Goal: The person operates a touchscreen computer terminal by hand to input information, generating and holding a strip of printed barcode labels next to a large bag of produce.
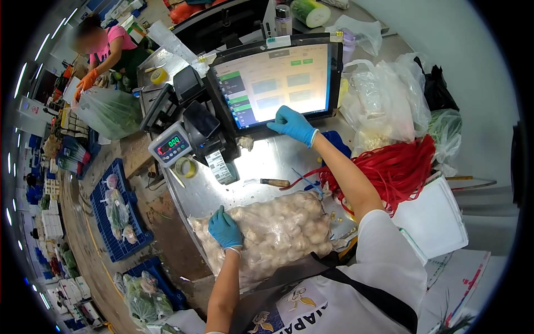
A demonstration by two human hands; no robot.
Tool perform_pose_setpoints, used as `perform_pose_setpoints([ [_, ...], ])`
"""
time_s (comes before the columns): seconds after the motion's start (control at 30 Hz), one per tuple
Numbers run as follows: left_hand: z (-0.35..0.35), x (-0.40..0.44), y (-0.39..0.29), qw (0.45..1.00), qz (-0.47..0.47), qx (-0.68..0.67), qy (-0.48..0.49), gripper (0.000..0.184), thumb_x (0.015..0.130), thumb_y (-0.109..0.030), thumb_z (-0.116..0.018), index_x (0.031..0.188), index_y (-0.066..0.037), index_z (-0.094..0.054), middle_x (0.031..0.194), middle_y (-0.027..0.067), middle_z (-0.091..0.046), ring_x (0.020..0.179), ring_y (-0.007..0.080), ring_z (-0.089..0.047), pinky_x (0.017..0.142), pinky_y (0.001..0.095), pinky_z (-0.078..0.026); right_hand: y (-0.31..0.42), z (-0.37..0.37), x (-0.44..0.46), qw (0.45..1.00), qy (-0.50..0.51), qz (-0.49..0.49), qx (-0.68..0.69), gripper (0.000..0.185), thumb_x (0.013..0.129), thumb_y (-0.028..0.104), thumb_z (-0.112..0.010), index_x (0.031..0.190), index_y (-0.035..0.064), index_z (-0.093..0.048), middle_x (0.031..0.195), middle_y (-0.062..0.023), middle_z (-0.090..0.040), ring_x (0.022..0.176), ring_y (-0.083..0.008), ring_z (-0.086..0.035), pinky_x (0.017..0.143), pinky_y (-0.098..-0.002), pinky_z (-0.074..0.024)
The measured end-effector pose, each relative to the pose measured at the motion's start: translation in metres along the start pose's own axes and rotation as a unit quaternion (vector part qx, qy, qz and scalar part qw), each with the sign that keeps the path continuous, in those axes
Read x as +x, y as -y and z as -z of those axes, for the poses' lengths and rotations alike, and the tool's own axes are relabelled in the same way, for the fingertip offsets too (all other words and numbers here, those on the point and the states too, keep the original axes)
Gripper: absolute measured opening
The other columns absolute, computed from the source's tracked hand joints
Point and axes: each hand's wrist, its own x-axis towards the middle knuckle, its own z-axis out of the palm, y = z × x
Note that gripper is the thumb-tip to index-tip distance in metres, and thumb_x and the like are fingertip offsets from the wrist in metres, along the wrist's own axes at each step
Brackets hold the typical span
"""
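A large clear plastic bag of whitish bulbs (278, 234), which look like garlic, lies on the metal table in front of me. My left hand (225, 228), in a blue glove, rests flat on the bag's left part, fingers stretched out and holding nothing. At the lit touchscreen monitor (267, 83), my right hand (293, 126) is held against the lower edge of the display. It wears a blue glove too; its fingers are curled in, with nothing seen in them. Between screen and bag lies a knife with a wooden handle (275, 182).
Left of the screen stand a scale display (170, 145) reading 0.00 and a label printer (203, 122) with a printed label (221, 167). Red straps (389, 170) and plastic bags (384, 100) lie on the right. Another person (111, 47) in orange gloves handles a bag of greens (111, 113).
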Motion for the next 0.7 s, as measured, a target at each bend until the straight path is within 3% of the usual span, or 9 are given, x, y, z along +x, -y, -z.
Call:
perform_pose_setpoints([
  [0.3,0.001,0.000,-0.002,1.000,0.000,0.005,0.000,0.031,0.098,-0.015,-0.048,0.113,-0.002,-0.071,0.110,0.0178,-0.071,0.101,0.0365,-0.061,0.092,0.0464,-0.046,0.010,0.001,0.003,0.999,0.013,-0.029,0.014,0.037,0.085,0.037,-0.079,0.080,0.0082,-0.056,0.073,-0.0044,-0.057,0.065,-0.0163,-0.052,0.066,-0.0296,-0.0478],
  [0.7,-0.001,-0.001,-0.001,1.000,0.003,-0.002,0.010,0.029,0.098,-0.016,-0.050,0.113,-0.002,-0.071,0.110,0.0174,-0.070,0.102,0.0364,-0.061,0.092,0.0472,-0.046,0.015,0.020,0.026,1.000,-0.016,0.013,-0.021,0.040,0.082,0.042,-0.080,0.083,0.0070,-0.059,0.079,-0.0074,-0.061,0.071,-0.0201,-0.057,0.073,-0.0329,-0.0506],
])
